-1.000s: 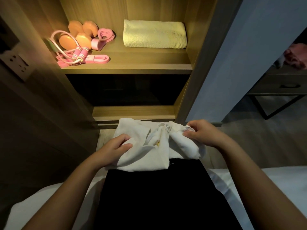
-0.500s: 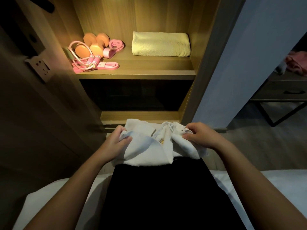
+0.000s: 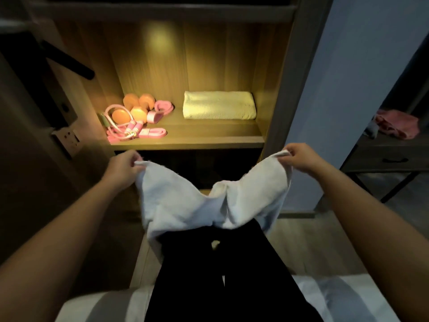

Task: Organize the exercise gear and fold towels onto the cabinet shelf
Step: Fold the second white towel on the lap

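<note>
At the far left, a wall socket (image 3: 69, 138) sits on the dim panel beside the open cabinet. On the lit shelf (image 3: 209, 141), the exercise gear is bunched at the left end: orange dumbbells (image 3: 137, 105) at the back, a pink jump rope (image 3: 123, 130) coiled in front of them, a flat pink band (image 3: 154, 133) lying along the shelf's front edge, and a pink looped strap (image 3: 162, 108) just right of the dumbbells. Below and in front of the shelf, the person's left hand (image 3: 123, 167) is raised with its fingers curled, pinching one upper corner of a white towel (image 3: 181, 203). The towel hangs in the air between both hands, sagging deeply in the middle into a bunched fold, its lower part draped over the person's black-clad legs (image 3: 255, 275). Behind it, on the right half of the same shelf, a pale yellow towel (image 3: 219, 108) lies folded, well apart from the gear. The right hand (image 3: 301, 159) pinches the towel's other upper corner between thumb and fingers, at about the same height as the left. Farther right, a pink cloth (image 3: 397, 123) lies crumpled on a dark side table (image 3: 385, 149).
</note>
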A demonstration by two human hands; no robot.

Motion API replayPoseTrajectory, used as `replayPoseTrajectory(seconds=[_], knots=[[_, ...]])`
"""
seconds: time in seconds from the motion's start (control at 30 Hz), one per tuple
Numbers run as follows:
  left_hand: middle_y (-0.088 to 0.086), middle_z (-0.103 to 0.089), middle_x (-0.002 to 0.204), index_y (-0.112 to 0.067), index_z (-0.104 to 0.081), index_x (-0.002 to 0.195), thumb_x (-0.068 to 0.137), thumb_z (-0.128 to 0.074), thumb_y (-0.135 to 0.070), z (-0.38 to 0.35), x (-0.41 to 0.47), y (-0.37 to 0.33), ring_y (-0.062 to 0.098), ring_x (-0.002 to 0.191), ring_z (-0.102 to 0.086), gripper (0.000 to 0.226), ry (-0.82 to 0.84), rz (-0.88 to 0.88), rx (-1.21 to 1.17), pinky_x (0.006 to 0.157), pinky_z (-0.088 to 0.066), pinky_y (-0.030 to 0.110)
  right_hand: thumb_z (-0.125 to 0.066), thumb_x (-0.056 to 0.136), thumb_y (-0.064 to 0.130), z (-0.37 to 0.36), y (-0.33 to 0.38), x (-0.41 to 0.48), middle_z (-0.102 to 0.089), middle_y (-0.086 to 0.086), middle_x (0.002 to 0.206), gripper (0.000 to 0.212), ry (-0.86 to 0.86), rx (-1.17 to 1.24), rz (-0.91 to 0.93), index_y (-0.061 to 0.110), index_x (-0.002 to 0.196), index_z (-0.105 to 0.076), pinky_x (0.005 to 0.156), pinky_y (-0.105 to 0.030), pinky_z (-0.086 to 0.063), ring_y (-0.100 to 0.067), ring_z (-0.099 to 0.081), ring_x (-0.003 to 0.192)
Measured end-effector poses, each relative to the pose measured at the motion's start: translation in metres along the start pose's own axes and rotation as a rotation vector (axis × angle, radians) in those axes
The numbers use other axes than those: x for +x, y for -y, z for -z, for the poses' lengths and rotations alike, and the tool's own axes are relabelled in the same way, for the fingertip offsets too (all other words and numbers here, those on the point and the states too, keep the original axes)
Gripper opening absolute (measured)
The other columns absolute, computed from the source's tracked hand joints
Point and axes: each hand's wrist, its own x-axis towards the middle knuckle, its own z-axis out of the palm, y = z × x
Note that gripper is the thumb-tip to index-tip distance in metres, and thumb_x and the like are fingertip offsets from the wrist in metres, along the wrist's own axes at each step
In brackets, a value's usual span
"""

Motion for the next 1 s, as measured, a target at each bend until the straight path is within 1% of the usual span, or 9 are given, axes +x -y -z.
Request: replayPoseTrajectory(seconds=[0.17, 0.27, 0.33, 0.47, 0.63, 0.73, 0.87, 0.93, 1.0], knots=[[0.028, -0.063, 0.102, 0.002, -0.067, 0.1, 0.088, -0.063, -0.004, 0.059, 0.039, 0.025, 0.04, 0.093, -0.057, 0.014, -0.17, 0.162, 0.214, 0.079, -0.045, 0.043, -0.065, 0.088, 0.01, 0.052, -0.029, 0.038, -0.049, -0.012, 0.064, 0.03, -0.32, 0.003, -0.229, 0.005, 0.062, -0.052, 0.068, -0.034, -0.036, -0.031, -0.052, 0.072], [0.03, -0.063, 0.098, 0.006, -0.068, 0.102, 0.089, -0.059, -0.001, 0.083, 0.044, 0.031, 0.044, 0.094, -0.058, 0.016, -0.223, 0.157, 0.257, 0.083, -0.048, 0.05, -0.06, 0.094, 0.015, 0.067, -0.041, 0.048, -0.06, -0.026, 0.089, 0.02, -0.435, 0.057, -0.312, -0.002, 0.085, -0.061, 0.074, -0.038, -0.04, -0.042, -0.059, 0.092], [0.03, -0.06, 0.105, 0.005, -0.063, 0.11, 0.093, -0.056, -0.001, 0.087, 0.045, 0.024, 0.045, 0.101, -0.056, 0.02, -0.275, 0.179, 0.197, 0.09, -0.047, 0.053, -0.057, 0.096, 0.015, 0.071, -0.037, 0.053, -0.059, -0.027, 0.099, 0.016, -0.497, 0.092, -0.317, 0.0, 0.094, -0.059, 0.076, -0.038, -0.04, -0.044, -0.058, 0.1], [0.033, -0.058, 0.113, 0.007, -0.06, 0.114, 0.097, -0.05, -0.004, 0.078, 0.053, 0.007, 0.046, 0.109, -0.053, 0.023, -0.396, 0.318, -0.003, 0.094, -0.042, 0.048, -0.053, 0.098, 0.018, 0.075, -0.026, 0.059, -0.056, -0.028, 0.121, 0.03, -0.582, 0.157, -0.326, -0.004, 0.118, -0.054, 0.09, -0.042, -0.042, -0.043, -0.053, 0.111], [0.028, -0.057, 0.122, 0.002, -0.057, 0.122, 0.099, -0.05, -0.018, 0.066, 0.06, -0.004, 0.043, 0.115, -0.053, 0.031, -0.47, 0.428, -0.267, 0.098, -0.041, 0.045, -0.048, 0.1, 0.018, 0.073, -0.022, 0.057, -0.055, -0.025, 0.123, 0.029, -0.641, 0.283, -0.358, -0.002, 0.12, -0.05, 0.091, -0.038, -0.041, -0.04, -0.052, 0.114], [0.02, -0.061, 0.114, -0.009, -0.059, 0.108, 0.097, -0.052, -0.022, 0.06, 0.063, -0.022, 0.036, 0.109, -0.057, 0.018, -0.504, 0.327, -0.355, 0.092, -0.045, 0.04, -0.047, 0.1, 0.021, 0.066, -0.015, 0.054, -0.057, -0.022, 0.116, 0.028, -0.66, 0.366, -0.322, 0.0, 0.117, -0.051, 0.085, -0.034, -0.039, -0.036, -0.054, 0.11], [0.003, -0.058, 0.095, -0.02, -0.056, 0.1, 0.097, -0.05, -0.023, 0.053, 0.066, -0.068, 0.024, 0.093, -0.058, 0.007, -0.463, 0.078, -0.406, 0.074, -0.048, 0.035, -0.045, 0.099, 0.017, 0.051, 0.034, 0.055, -0.053, -0.011, 0.103, 0.02, -0.572, 0.453, -0.069, 0.003, 0.112, -0.052, 0.073, -0.024, -0.033, -0.022, -0.05, 0.095], [0.009, -0.062, 0.097, -0.014, -0.059, 0.101, 0.097, -0.052, -0.019, 0.049, 0.068, -0.099, 0.022, 0.09, -0.056, 0.01, -0.414, -0.053, -0.388, 0.073, -0.046, 0.035, -0.047, 0.098, 0.018, 0.042, 0.074, 0.053, -0.056, -0.005, 0.101, 0.012, -0.466, 0.495, 0.111, 0.011, 0.104, -0.055, 0.07, -0.024, -0.036, -0.016, -0.051, 0.092], [0.015, -0.064, 0.098, -0.005, -0.063, 0.103, 0.096, -0.055, -0.014, 0.047, 0.068, -0.135, 0.025, 0.089, -0.056, 0.014, -0.353, -0.174, -0.392, 0.077, -0.046, 0.038, -0.055, 0.095, 0.03, 0.035, 0.119, 0.045, -0.059, 0.005, 0.099, 0.011, -0.28, 0.477, 0.294, 0.02, 0.1, -0.058, 0.068, -0.019, -0.04, -0.008, -0.055, 0.089]])
